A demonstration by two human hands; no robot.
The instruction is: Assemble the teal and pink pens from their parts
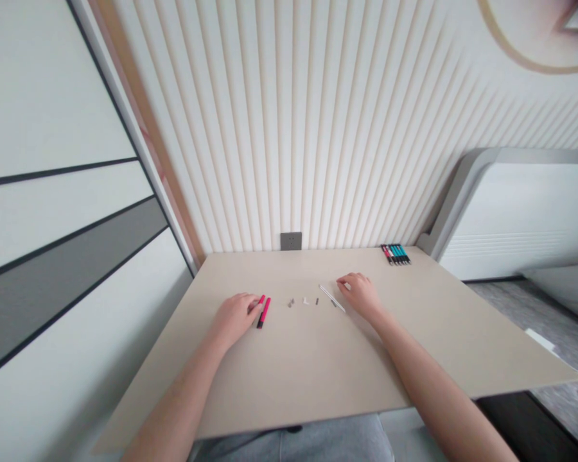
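At the left of the table, my left hand [237, 316] has its fingers closed on a pink pen barrel [261, 299], partly hidden by the fingertips. Just right of it lies a second pink barrel [266, 310] with a black end. My right hand [360, 294] is closed, thumb and fingers pressed together; anything between them is too small to make out. Beside it rest thin white pen refills [331, 298]. Small grey pieces [291, 303], a little white clip-like part [306, 301] and a short dark piece [316, 301] lie between the hands.
Several assembled pens [397, 255], pink, white and blue with black parts, lie in a row at the table's back right. A ribbed wall with a dark socket [291, 241] borders the back edge of the beige table [289, 378]. A bed headboard [525, 199] stands at right.
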